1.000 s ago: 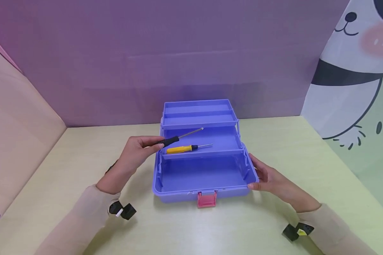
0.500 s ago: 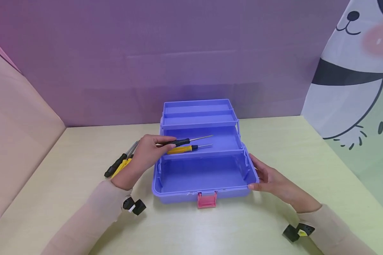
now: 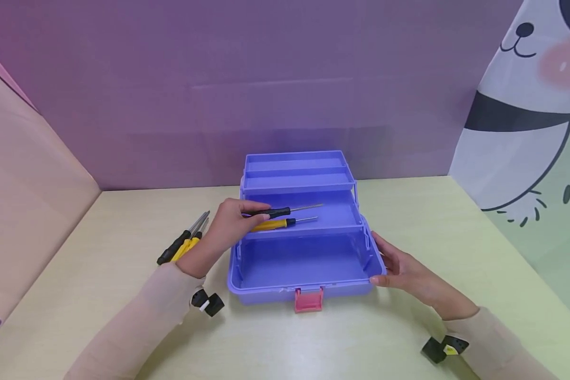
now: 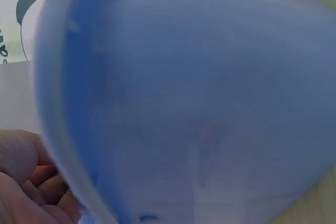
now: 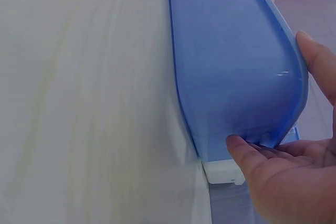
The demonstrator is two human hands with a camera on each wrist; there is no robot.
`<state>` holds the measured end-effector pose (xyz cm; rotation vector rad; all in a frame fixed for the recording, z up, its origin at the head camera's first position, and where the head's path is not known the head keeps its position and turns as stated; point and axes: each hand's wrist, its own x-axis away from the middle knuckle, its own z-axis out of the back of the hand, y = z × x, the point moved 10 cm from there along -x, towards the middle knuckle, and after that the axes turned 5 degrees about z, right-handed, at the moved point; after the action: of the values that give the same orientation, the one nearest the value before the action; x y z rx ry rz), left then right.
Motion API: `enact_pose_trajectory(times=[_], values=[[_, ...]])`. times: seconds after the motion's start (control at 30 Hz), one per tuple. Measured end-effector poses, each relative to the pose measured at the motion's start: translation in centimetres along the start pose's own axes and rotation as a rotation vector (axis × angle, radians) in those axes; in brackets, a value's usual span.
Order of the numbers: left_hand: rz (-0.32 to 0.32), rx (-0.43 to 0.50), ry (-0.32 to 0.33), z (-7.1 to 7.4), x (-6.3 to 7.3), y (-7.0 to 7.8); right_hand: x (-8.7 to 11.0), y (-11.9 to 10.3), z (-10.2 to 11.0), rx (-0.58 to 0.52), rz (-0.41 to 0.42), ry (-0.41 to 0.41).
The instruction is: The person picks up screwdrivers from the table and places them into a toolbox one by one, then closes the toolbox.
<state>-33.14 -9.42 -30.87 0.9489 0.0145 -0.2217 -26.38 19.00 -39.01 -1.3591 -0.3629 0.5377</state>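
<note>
A purple toolbox (image 3: 304, 296) stands open on the table, its tiered trays raised at the back. My left hand (image 3: 230, 221) pinches a black-handled screwdriver (image 3: 279, 212) by the handle over the middle tray (image 3: 339, 203), shaft towards the right. Just in front of it, a yellow-handled screwdriver (image 3: 274, 225) lies in that tray, its handle end hidden by my fingers. My right hand (image 3: 401, 266) holds the toolbox's front right corner. In the right wrist view the thumb (image 5: 315, 59) is at the rim and the fingers (image 5: 247, 153) meet the side wall.
Left of the box, partly behind my left wrist, lie more screwdrivers: a black-handled one (image 3: 173, 248) and yellow-handled ones (image 3: 182, 248). A pink latch (image 3: 309, 301) hangs at the box's front. A purple backdrop (image 3: 285, 89) rises behind the table (image 3: 313, 343).
My left hand has moved right with the black-handled screwdriver and lowered it towards the middle tray, uncovering the screwdrivers on the table. My right hand has stayed at the corner.
</note>
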Motion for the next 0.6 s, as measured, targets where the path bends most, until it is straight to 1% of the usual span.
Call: enact_pose_trajectory(times=[0.07, 0.17, 0.4, 0.5, 0.6], values=[[-0.017, -0.008, -0.006, -0.2, -0.2, 0.3, 0.0, 0.1, 0.0, 0.001, -0.006, 0.003], [-0.023, -0.021, -0.016, -0.6, -0.4, 0.5, -0.1, 0.1, -0.2, 0.001, -0.003, -0.003], [-0.041, -0.032, -0.014, -1.3, -1.0, 0.7, -0.1, -0.3, -0.5, 0.002, 0.028, -0.016], [-0.036, -0.029, -0.020, -1.6, -1.4, 0.9, -0.1, -0.3, -0.4, -0.002, 0.025, -0.014], [-0.016, -0.036, -0.023, -1.8, -1.7, 0.8, 0.0, -0.3, -0.3, -0.002, 0.028, -0.013]])
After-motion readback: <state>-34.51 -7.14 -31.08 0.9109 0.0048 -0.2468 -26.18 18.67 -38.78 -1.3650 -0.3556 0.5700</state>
